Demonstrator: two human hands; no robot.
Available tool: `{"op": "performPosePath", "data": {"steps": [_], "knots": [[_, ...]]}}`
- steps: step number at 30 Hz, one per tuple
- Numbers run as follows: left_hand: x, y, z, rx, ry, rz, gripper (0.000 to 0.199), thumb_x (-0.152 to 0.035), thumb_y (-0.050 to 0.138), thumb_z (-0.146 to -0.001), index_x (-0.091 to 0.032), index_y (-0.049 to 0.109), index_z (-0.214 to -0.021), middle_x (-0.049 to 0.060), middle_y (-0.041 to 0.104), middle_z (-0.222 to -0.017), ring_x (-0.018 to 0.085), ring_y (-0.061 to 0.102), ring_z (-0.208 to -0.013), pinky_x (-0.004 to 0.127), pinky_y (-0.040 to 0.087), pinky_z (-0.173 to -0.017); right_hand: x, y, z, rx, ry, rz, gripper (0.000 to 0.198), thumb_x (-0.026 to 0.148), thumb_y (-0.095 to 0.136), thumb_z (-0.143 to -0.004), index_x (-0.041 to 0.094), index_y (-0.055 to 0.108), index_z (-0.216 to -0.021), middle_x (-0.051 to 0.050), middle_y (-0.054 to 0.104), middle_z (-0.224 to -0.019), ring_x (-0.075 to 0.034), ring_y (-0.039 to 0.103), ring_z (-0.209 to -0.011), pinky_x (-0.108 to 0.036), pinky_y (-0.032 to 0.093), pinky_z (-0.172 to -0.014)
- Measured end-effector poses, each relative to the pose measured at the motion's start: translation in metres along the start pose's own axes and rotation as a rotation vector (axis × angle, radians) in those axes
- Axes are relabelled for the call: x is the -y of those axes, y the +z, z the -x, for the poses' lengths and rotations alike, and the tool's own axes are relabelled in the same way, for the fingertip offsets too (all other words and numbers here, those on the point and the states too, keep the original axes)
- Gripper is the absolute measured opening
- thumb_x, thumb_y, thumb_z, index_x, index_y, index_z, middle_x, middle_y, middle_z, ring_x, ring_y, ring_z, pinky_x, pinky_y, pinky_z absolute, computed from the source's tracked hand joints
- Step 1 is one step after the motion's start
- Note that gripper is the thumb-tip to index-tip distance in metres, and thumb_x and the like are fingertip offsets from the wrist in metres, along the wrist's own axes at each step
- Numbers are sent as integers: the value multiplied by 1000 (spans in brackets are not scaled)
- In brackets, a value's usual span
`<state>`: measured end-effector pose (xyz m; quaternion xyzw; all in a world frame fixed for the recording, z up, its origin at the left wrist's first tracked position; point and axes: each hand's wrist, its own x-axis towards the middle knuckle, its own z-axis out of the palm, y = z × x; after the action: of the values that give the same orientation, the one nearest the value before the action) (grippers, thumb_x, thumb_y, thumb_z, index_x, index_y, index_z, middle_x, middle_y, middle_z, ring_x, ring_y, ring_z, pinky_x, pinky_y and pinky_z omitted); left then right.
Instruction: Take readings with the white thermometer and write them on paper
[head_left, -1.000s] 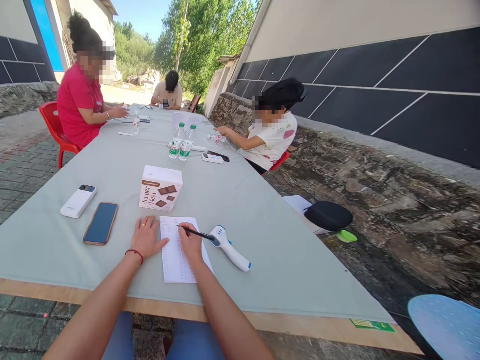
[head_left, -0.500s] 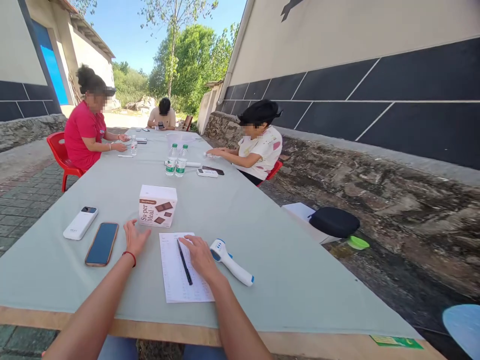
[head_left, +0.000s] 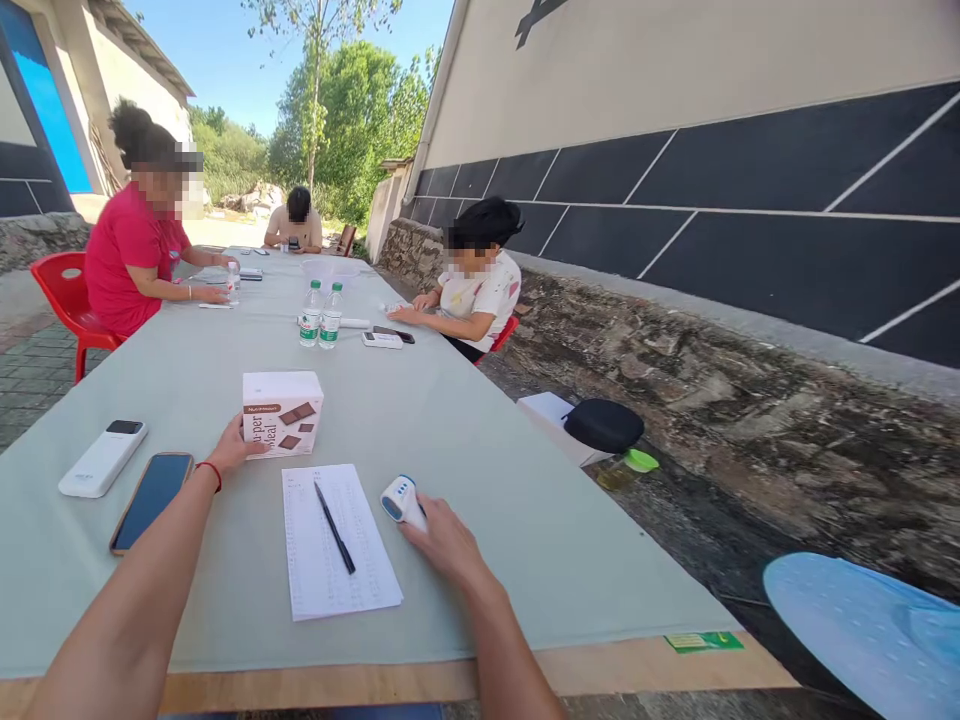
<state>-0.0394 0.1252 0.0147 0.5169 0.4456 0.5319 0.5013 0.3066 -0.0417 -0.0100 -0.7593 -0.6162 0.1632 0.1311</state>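
My left hand (head_left: 231,450), with a red string round its wrist, grips the lower left edge of a white and brown "Super Meal" box (head_left: 300,437). The box stands upright on the table, and my thumb lies across its front. Closed round the handle of a white and blue infrared thermometer (head_left: 399,497) is my right hand (head_left: 442,535); most of the handle is hidden by it. Between my hands lies a sheet of paper with writing (head_left: 304,560), and a black pen (head_left: 335,530) rests on the sheet.
Left of my forearm are a phone (head_left: 150,500) and a white handheld device (head_left: 103,460). Two water bottles (head_left: 319,318) stand farther up the cloth-covered table (head_left: 420,420), near another white device (head_left: 382,340). Three people sit around the far part. A black case (head_left: 604,426) is off the right edge.
My left hand has moved onto the box and taken hold of it. My right hand has left the paper and pen and closed on the thermometer. The view has shifted right.
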Motion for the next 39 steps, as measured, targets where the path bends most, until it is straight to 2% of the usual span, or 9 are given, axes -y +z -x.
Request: {"op": "performPosePath", "data": {"steps": [2,4,8,11,14,18,24,29,39], "knots": [[-3,5,4,-27,-54,-27,76,-25,91,-42,-18,57,-110,10,69,-108,28,63,-104,47,46,-94,7,-2,-8,-11,36,-51,25,31,55,-80,18,65,-100,-10,63,-97,-22,60,-85,-28,38,-67],[-4,12,9,-117,-51,-6,73,-29,89,-49,-19,55,-112,11,65,-115,27,61,-108,44,46,-95,16,-4,-19,-108,33,-218,22,33,58,-76,19,66,-92,-9,64,-93,-22,60,-83,-28,38,-66],[1,29,21,-229,29,135,69,-33,86,-56,-21,54,-115,10,63,-120,25,60,-111,40,47,-95,49,-7,-39,-303,-26,-846,37,44,65,-66,20,66,-95,-6,67,-90,-22,60,-80,-31,43,-70],[8,41,31,-253,44,239,65,-36,85,-59,-21,56,-116,9,64,-119,25,61,-109,39,48,-94,82,-6,-48,-265,-43,-1298,41,54,65,-66,19,63,-88,-5,67,-81,-19,60,-71,-31,45,-64],[14,49,36,-246,65,293,58,-40,82,-62,-20,61,-112,9,67,-117,25,63,-106,39,49,-92,107,1,-48,-207,-103,-1562,39,57,63,-71,20,58,-82,-2,64,-71,-16,56,-61,-28,43,-55],[16,53,37,-229,66,300,54,-45,79,-67,-18,63,-112,10,68,-118,25,64,-106,36,50,-90,119,20,-39,-100,-181,-1573,36,56,58,-77,20,56,-75,1,57,-62,-12,47,-54,-26,38,-50],[10,56,38,-166,0,281,61,-47,74,-73,-18,59,-124,10,67,-121,27,63,-110,38,50,-93,119,38,-22,102,-235,-1389,39,53,57,-80,19,52,-61,1,52,-56,-12,44,-54,-27,37,-55],[10,64,44,-111,16,234,56,-46,74,-74,-19,61,-122,10,67,-123,27,62,-113,39,50,-96,121,35,-16,84,-237,-1230,39,50,53,-82,20,51,-57,1,50,-54,-14,44,-57,-28,37,-60],[10,72,47,-134,-7,186,64,-44,77,-71,-19,57,-127,12,64,-127,29,59,-117,40,48,-96,124,45,-19,85,-156,-1196,37,51,55,-79,21,50,-58,1,51,-52,-15,47,-56,-28,39,-60]]}}
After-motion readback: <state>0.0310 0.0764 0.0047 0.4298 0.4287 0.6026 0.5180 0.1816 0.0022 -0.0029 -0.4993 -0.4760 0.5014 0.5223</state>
